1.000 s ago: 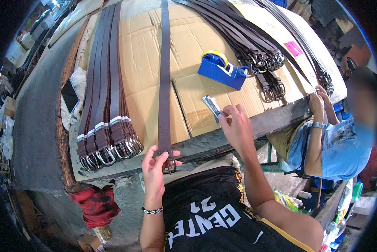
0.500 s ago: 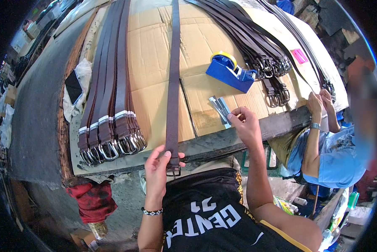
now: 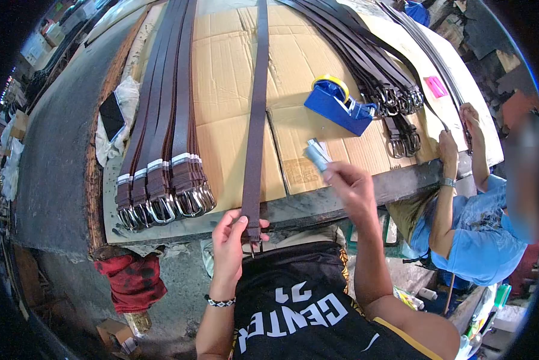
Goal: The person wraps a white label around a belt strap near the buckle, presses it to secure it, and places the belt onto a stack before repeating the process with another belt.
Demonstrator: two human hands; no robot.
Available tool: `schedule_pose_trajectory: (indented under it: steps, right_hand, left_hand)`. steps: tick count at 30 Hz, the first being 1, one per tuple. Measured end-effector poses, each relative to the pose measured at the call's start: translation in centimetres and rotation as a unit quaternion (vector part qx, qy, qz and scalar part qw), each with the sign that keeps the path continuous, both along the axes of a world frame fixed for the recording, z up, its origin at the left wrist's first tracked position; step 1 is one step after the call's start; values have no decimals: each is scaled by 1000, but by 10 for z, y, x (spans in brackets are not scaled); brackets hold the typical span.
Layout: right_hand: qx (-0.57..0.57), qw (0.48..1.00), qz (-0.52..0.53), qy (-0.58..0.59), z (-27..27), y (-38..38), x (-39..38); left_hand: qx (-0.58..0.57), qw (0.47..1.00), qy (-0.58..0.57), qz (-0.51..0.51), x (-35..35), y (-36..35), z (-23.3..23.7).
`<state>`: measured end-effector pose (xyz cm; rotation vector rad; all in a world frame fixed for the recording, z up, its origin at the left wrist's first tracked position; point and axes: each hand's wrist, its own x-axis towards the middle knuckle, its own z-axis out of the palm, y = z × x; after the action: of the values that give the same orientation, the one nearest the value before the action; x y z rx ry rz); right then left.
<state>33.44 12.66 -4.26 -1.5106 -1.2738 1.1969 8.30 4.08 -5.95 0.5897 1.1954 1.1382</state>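
Single brown leather belt [image 3: 257, 120]: long, flat, matt strap, lying straight down the corrugated cardboard [image 3: 227, 78] that covers the bench. Its buckle end hangs over the near edge.

Left hand [image 3: 233, 237]: thumb and fingers closed round that end just above the metal buckle.

Right hand [image 3: 350, 186]: motion-blurred. Its fingertips are drawn together on a few thin pale strips [image 3: 317, 153], which look papery or metallic. We cannot tell how tight the pinch is.

To the left, a bundle of brown belts [image 3: 161, 150] lies side by side with pale bands near shiny rounded buckles. A dark phone [image 3: 111, 116] rests on white cloth beside it.

A blue plastic tape dispenser [image 3: 336, 108] with a yellow roll sits just beyond the strips. Darker belts [image 3: 365, 66] fan out to its right.

A co-worker's hand [image 3: 446, 144] rests on the bench's far right edge.

Against half a second ago: the strips lay flat on the cardboard under the right fingertips, and now they sit tilted at those fingertips. The left hand's grip on the belt end is unchanged.
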Motion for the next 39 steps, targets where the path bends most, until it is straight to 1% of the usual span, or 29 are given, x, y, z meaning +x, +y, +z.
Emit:
schedule_pose_trajectory:
  steps: [2, 4, 6, 8, 11, 18, 21, 27, 33, 36, 39]
  right_hand:
    - [4, 993, 115, -5, 11, -11, -21]
    - [-43, 981, 168, 89, 10, -20, -46]
    - [-31, 976, 210, 54, 3, -25, -60]
    - [-44, 970, 234, 55, 2, -25, -69]
    - [-36, 969, 233, 79, -5, -29, -78]
    - [-5, 966, 257, 13, -4, -32, -79]
    - [8, 967, 255, 15, -5, -33, -79]
    - [-6, 966, 259, 17, -3, -32, -78]
    - [-10, 968, 250, 31, -6, -34, -78]
    - [83, 979, 181, -43, -2, -40, -78]
    - [127, 976, 140, -104, 21, -49, -76]
  left_hand:
    - [-3, 1000, -7, 13, 0, -1, 0]
    - [-4, 999, -23, 33, 1, -2, -3]
    - [0, 999, -18, 43, 2, -4, -5]
    - [1, 999, -11, 43, 2, -6, -7]
    - [-11, 1000, 3, 16, -4, -12, -6]
    - [-5, 1000, -15, 19, -2, -15, -8]
    - [-2, 1000, -13, 25, 1, -14, -8]
    - [18, 999, 12, 35, 4, -14, -11]
    - [1, 998, 54, 30, 5, -14, -5]
    - [-2, 998, 51, 47, 7, -15, -6]
    - [-17, 997, 51, 51, 7, -14, -1]
